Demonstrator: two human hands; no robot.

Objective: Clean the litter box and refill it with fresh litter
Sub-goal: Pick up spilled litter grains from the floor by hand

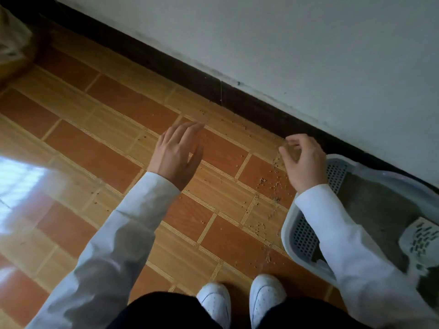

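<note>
Right hand [303, 160] hovers just beside the near corner of the white litter box [288, 224], thumb and fingers curled toward each other and pinched on what may be a few litter granules, though blur hides them; the left hand [177, 154] hangs flat and spread, holding nothing, over the tiled floor [71, 138]. Scattered litter [269, 181] lies on the tiles between hand and box, whose grey litter and slotted scoop [420, 238] look untouched. Cleaning seems barely begun, so the next move is probably to take the scoop or gather the spill.
</note>
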